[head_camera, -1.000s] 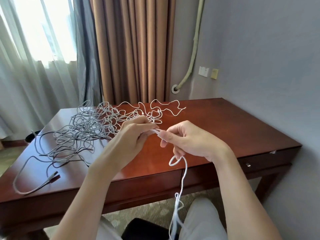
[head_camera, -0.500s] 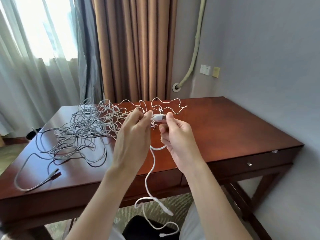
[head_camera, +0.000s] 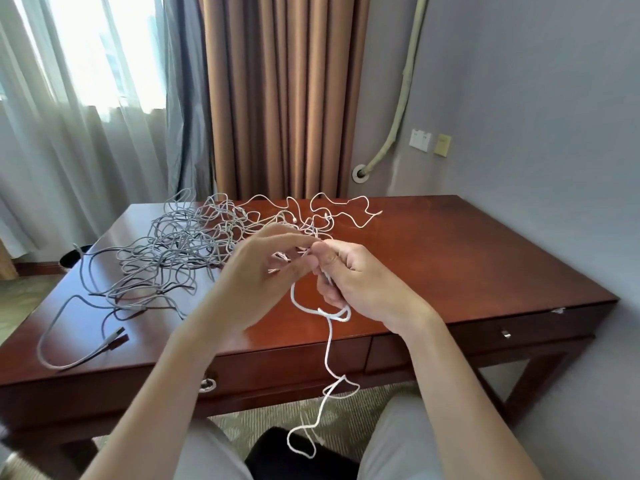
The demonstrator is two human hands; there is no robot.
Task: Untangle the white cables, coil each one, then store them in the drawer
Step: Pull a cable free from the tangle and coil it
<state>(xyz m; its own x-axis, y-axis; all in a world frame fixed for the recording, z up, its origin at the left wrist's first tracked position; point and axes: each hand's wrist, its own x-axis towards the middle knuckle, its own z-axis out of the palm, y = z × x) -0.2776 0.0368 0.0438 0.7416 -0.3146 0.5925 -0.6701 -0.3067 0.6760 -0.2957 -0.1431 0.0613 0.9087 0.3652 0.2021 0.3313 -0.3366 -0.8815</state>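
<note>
I see both hands raised over the table: the right hand grips a white cable, its fingers curled round it, and the left hand pinches the same cable at the fingertips. The cable hangs down in loops toward the lap. Behind lies the tangle, spread across the red-brown wood. A drawer sits shut below. Brown curtains hang behind; no writing is readable.

One thin white cable hangs loose from above the desk's front edge, making a small loop at top and more loops toward six o'clock. The grey-white tangled pile of cables lies on the desk at ten o'clock. The wooden drawer is closed.
</note>
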